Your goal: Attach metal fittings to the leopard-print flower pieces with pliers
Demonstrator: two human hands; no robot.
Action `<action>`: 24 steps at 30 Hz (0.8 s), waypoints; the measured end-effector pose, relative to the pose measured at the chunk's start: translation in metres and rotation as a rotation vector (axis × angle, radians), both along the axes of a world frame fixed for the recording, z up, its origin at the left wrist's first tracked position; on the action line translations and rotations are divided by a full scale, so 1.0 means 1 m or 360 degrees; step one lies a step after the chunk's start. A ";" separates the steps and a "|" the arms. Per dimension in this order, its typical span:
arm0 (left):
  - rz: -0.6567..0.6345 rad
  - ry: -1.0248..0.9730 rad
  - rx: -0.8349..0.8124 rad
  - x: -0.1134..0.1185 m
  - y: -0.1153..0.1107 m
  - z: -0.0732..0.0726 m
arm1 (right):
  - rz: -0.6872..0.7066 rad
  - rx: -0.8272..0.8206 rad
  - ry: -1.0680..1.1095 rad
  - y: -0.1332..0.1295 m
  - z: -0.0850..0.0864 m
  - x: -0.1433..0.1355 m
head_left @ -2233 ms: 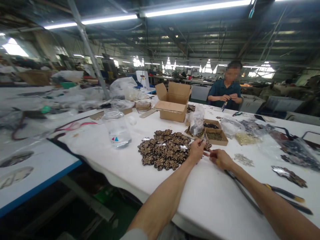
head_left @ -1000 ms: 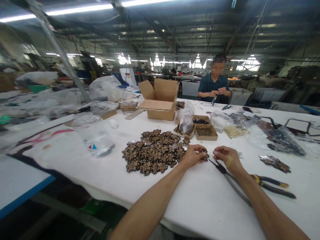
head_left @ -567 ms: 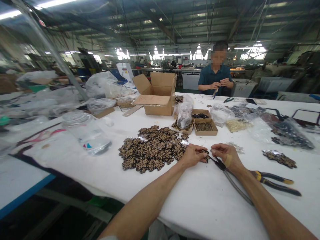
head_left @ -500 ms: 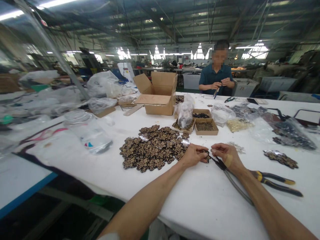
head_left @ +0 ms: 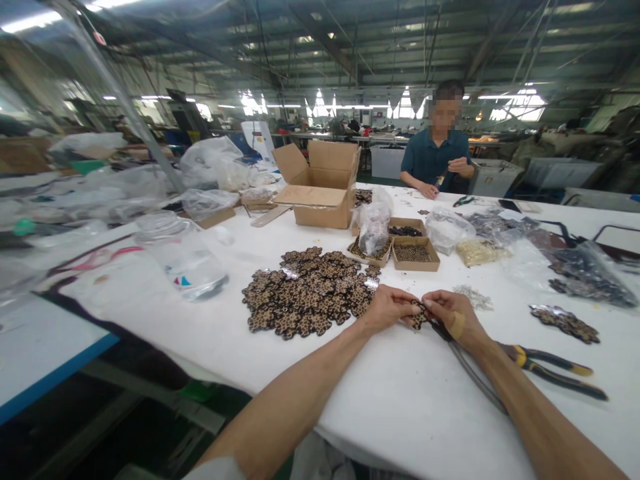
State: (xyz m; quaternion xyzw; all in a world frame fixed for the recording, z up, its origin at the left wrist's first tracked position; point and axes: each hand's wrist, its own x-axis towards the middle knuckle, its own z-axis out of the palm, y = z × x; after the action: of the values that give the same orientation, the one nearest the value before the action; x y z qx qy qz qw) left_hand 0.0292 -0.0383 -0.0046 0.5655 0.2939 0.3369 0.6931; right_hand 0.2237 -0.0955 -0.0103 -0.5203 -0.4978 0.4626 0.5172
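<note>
My left hand (head_left: pixel 393 308) pinches a small leopard-print patch (head_left: pixel 418 321) with a black edge. Opposite it, the closed fingertips of my right hand (head_left: pixel 453 317) meet the patch's upper right edge. Under that palm runs a black-ended tool with a long grey cord-like part (head_left: pixel 475 375); its kind I cannot make out. Whether a small piece sits between the right fingertips is hidden. Left of my hands lies a heap of matching leopard-print patches (head_left: pixel 305 293). Pliers with black and yellow handles (head_left: pixel 555 370) rest beside my right forearm.
Beyond the heap stand an open cardboard box (head_left: pixel 323 213) and small trays of metal parts (head_left: pixel 415 257). A clear plastic jar (head_left: pixel 183 257) is at left. Plastic bags (head_left: pixel 595 273) and a smaller patch stack (head_left: pixel 565 322) lie right. A co-worker (head_left: pixel 437 150) sits across the table.
My right hand has come closer to my left, its fingertips now at the patch. The patch shows more fully. The co-worker's hands have moved apart, and the view has shifted slightly.
</note>
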 end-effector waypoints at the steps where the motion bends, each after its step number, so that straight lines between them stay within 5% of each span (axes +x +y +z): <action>1: 0.0002 0.0006 -0.0004 0.000 0.000 0.000 | -0.0003 -0.0001 0.0008 0.000 0.001 0.000; 24: -0.0034 -0.0071 -0.0072 -0.004 0.001 -0.001 | 0.0108 0.0113 -0.0154 -0.005 0.006 0.003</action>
State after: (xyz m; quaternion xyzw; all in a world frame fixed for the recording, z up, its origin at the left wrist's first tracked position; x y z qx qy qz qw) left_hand 0.0256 -0.0370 -0.0056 0.5452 0.2798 0.3353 0.7156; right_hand 0.2271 -0.1007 -0.0041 -0.5061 -0.5556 0.4363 0.4948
